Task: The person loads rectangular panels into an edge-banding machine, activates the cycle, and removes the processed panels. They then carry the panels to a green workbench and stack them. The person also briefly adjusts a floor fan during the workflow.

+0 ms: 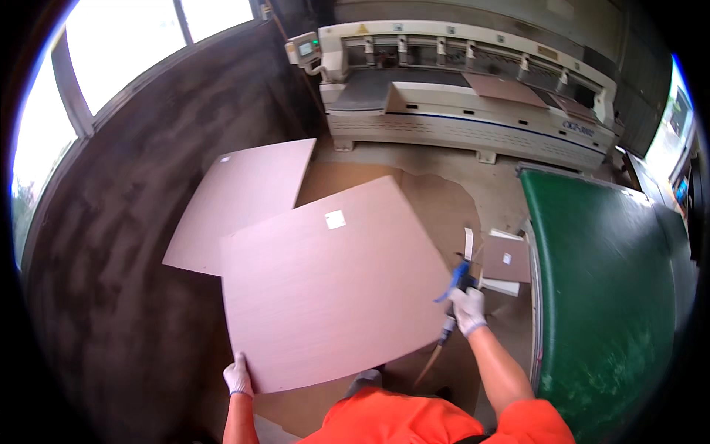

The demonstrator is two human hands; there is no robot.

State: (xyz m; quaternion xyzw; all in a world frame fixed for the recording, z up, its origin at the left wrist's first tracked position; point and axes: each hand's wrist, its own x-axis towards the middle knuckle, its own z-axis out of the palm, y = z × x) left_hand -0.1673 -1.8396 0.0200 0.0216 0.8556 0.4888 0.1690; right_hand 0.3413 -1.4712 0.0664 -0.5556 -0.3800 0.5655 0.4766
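A large pinkish-brown panel (333, 296) with a small white label is held tilted in front of me. My left hand (238, 375), in a white glove, grips its lower left corner. Beside the panel's right edge, my gloved right hand (469, 309) is closed around a blue and black air blow gun (461, 279), from which a hose runs down. Whether the right hand also touches the panel, I cannot tell. Behind it, a second similar panel (244, 200) leans at the dark wall, partly covered by the first.
A long cream-coloured machine (473, 126) with a control screen (305, 49) stands at the back, brown sheets (506, 89) on its bed. On the right is a green-topped table (606, 281). Small brown and white boards (506, 259) are stacked beside it. Windows (122, 44) line the upper left.
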